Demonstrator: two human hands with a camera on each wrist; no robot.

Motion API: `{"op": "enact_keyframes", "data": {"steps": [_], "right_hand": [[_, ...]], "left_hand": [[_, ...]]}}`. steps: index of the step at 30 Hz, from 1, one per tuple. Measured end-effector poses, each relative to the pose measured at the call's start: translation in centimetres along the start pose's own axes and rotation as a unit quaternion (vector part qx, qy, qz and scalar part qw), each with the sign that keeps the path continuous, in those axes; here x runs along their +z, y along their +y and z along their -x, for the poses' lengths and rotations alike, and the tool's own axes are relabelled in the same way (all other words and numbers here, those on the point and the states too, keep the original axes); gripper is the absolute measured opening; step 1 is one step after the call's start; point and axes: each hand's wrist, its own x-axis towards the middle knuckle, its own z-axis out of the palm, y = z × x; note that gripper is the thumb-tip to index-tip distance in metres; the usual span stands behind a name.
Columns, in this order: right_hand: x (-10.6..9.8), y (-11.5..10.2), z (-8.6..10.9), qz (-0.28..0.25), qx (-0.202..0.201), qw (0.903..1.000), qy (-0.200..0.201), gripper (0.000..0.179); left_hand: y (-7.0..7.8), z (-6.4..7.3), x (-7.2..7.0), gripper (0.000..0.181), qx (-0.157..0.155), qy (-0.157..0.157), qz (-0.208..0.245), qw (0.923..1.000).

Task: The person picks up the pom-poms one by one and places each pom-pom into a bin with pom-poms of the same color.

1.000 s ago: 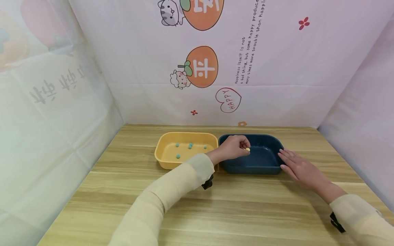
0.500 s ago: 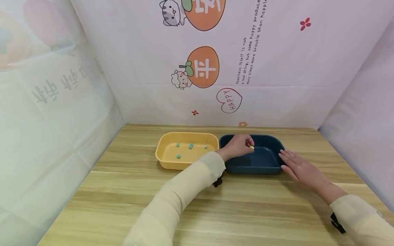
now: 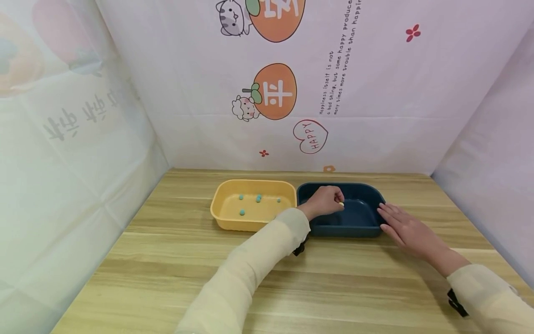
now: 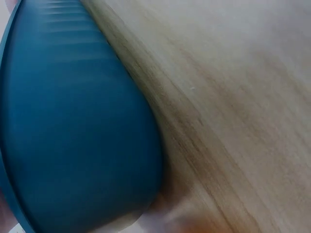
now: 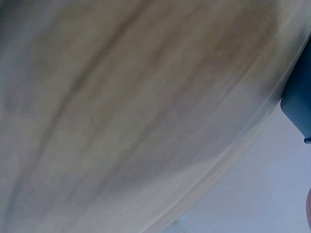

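My left hand (image 3: pixel 327 200) reaches over the dark blue bin (image 3: pixel 359 230) and pinches a small pale yellow ball (image 3: pixel 341 204) between thumb and fingertips. Most of that ball is covered by the fingers. At the bin's right end my right hand (image 3: pixel 410 232) lies with straight fingers, fingertips right at the rim. The left wrist view is filled largely by the bin's outer wall (image 4: pixel 82 116); neither the ball nor the pinching fingertips show there. Only a corner of the bin (image 5: pixel 299 97) enters the right wrist view.
Against the blue bin's left side stands a yellow bin (image 3: pixel 221 222) with several small teal balls (image 3: pixel 242 212) on its floor. Both bins sit toward the back of a wooden table (image 3: pixel 333 287). Printed white cloth (image 3: pixel 187 93) hangs behind and at the sides.
Over the second, my left hand has moved a little to the right above the blue bin, lately dipping slightly, still pinching the ball. My right hand has stayed at the rim.
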Motion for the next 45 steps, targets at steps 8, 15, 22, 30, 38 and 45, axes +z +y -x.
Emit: {"op": "enact_keyframes", "data": {"steps": [8, 15, 22, 30, 38, 45], "right_hand": [[0.0, -0.2, 0.0, 0.003, -0.001, 1.0, 0.0, 0.047], [0.0, -0.1, 0.0, 0.001, 0.008, 1.0, -0.002, 0.047], [-0.1, -0.2, 0.0, 0.001, 0.005, 1.0, -0.004, 0.047], [-0.2, -0.4, -0.1, 0.003, 0.014, 0.9998, -0.014, 0.048], [0.0, -0.3, 0.0, 0.003, 0.008, 1.0, -0.005, 0.047], [-0.2, -0.3, -0.1, -0.003, 0.014, 0.9998, -0.011, 0.047]], "left_hand": [[-0.2, 0.1, 0.0, 0.008, -0.006, 0.002, -0.002, 1.0], [-0.5, 0.1, 0.0, 0.009, -0.008, -0.003, -0.004, 1.0], [-0.6, 0.1, -0.2, 0.01, -0.006, -0.001, -0.009, 0.9999], [-0.7, 0.1, -0.4, 0.019, -0.006, -0.004, -0.014, 0.9999], [-0.8, 0.4, -0.7, 0.018, -0.005, -0.005, -0.014, 0.9999], [-0.2, 0.9, -1.6, 0.02, 0.009, 0.0, -0.004, 1.0]]}}
